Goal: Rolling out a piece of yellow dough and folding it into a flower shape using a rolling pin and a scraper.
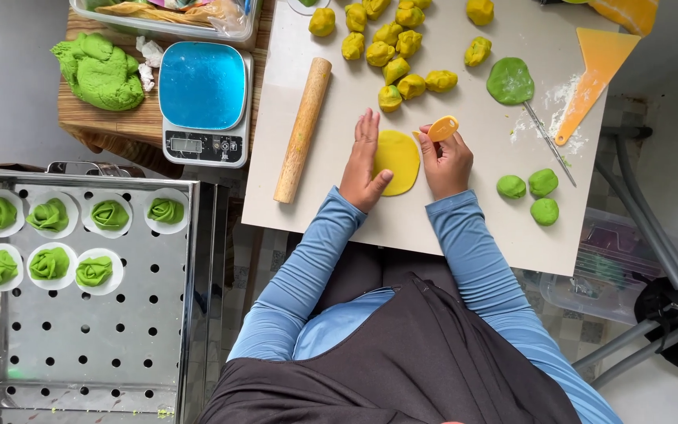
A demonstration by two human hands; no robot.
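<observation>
left hand (pixel 363 161) lies flat, fingers spread, pinning the yellow dough disc (pixel 399 161) at board centre. right hand (pixel 446 159) at its 3 o'clock pinches a small orange cutter (pixel 442 128). cutting the edge looks in hand; steady pressure needed.

Rolling pin (pixel 302 130) beside blue scale (pixel 204 102); green dough (pixel 101 72) behind.

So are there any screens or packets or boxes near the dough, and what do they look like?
Kitchen scale: left of the board, white body, blue square top, small grey screen on its front edge.
Clear plastic tray: top edge, above the scale, crinkly wrapping inside.
Clear plastic box: on the floor at right, under the board's corner.
</observation>
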